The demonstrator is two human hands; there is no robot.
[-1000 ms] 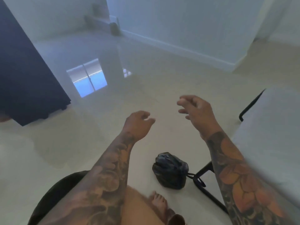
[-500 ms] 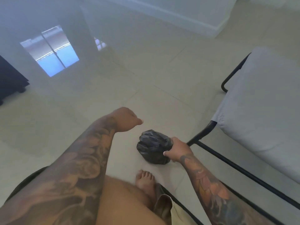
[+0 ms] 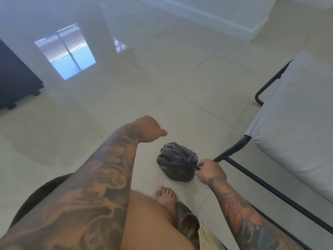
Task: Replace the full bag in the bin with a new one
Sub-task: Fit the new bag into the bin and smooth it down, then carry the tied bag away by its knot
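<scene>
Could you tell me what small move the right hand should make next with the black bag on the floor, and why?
Probably lift it: the right hand already pinches the knot of the tied black bag, which sits on the floor beside the chair. The left hand holds nothing.

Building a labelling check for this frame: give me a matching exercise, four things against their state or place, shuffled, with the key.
Column 1:
1. tied black plastic rubbish bag
2. right hand
3. left hand
4. grey cushioned chair with black metal frame

Column 2:
A. held in the air above the floor, gripping nothing
B. stands at the right of the frame
C. lies on the pale tiled floor, by a bare foot
D. pinches the bag's knot

Pairs: 1-C, 2-D, 3-A, 4-B
</scene>
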